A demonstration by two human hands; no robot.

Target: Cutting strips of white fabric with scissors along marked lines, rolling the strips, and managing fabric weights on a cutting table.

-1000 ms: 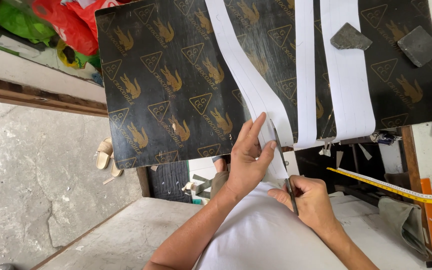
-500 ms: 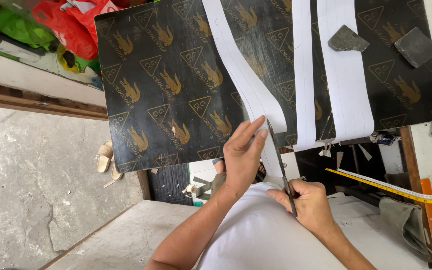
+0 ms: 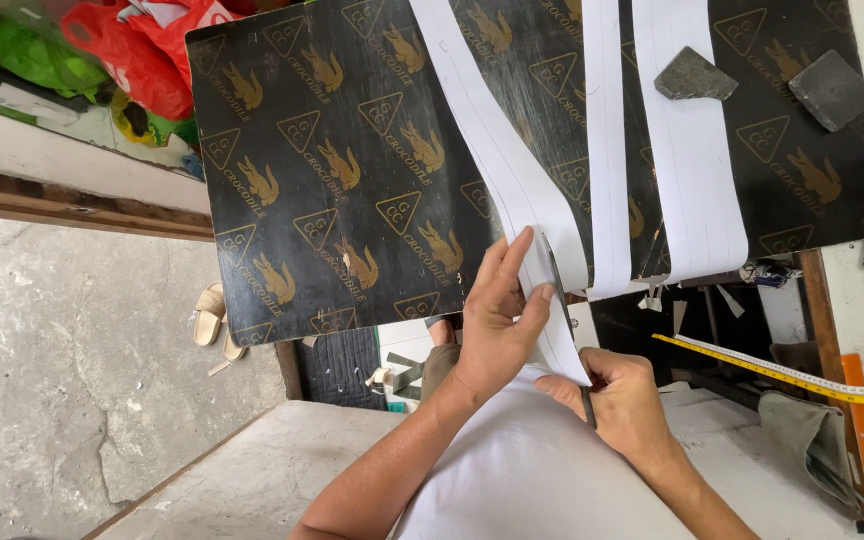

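Now both hands grip — left hand (image 3: 492,335) pinching white strip (image 3: 512,180), right hand (image 3: 627,405) clasping scissors (image 3: 560,290).

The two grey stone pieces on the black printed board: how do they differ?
The left grey stone is an irregular wedge with a pointed top; the right grey stone is squarer, lying like a tilted diamond. The left one touches a white strip; the right one sits only on the black board. Both are dark, flat and rough.

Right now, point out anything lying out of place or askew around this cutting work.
On the black patterned board, the white strip that the left hand holds runs at a slant, while two other strips hang straight. Paper offcuts dangle below the board's edge. A pair of sandals lies loose on the floor.
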